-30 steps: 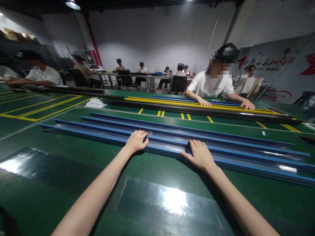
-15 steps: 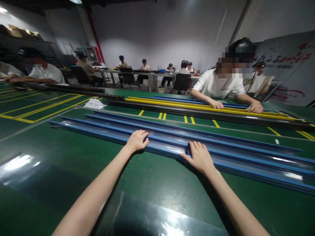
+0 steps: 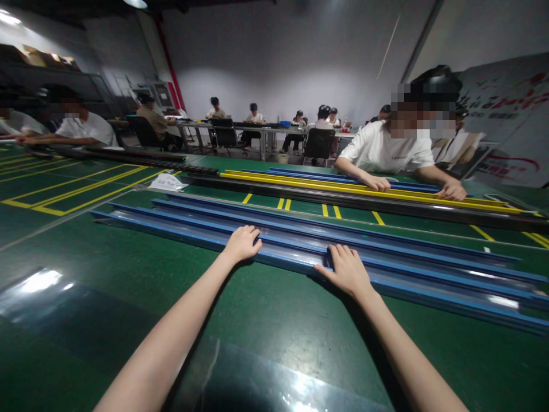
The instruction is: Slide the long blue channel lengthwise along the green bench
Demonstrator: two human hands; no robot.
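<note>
Head view: the green table (image 3: 274,337) runs wide from left to right, and several long blue rails lie flat on it, side by side and parallel. They probably lie that way because they are too long to rest any other way.

The near blue rail (image 3: 287,263) is the closest of them. It runs from far left to the right edge of the picture, and both of the person's hands are on it.

- **Left hand:** The left hand (image 3: 242,243) sits on top with its fingers curled down over the rail's raised lip. I cannot tell whether they pinch the lip or only hook over it.
- **Right hand:** The right hand (image 3: 346,270) lies flat and open. Its fingers are spread across the top, and the thumb points left along the near edge. It presses rather than grasps.

The hands are set apart along the rail, which looks like a way to steady a long, thin piece at two places.

The other blue rails (image 3: 386,237) lie just beyond, untouched. Farther back, past short yellow marks on the table, a black rail (image 3: 386,201) lies with a yellow rail (image 3: 343,184) just behind it.

A co-worker in a white shirt (image 3: 386,151) leans over these from the far side, with both hands resting on the rails there. A sheet of paper (image 3: 165,182) lies near the left end of the black rail. More people sit at tables in the background.
</note>
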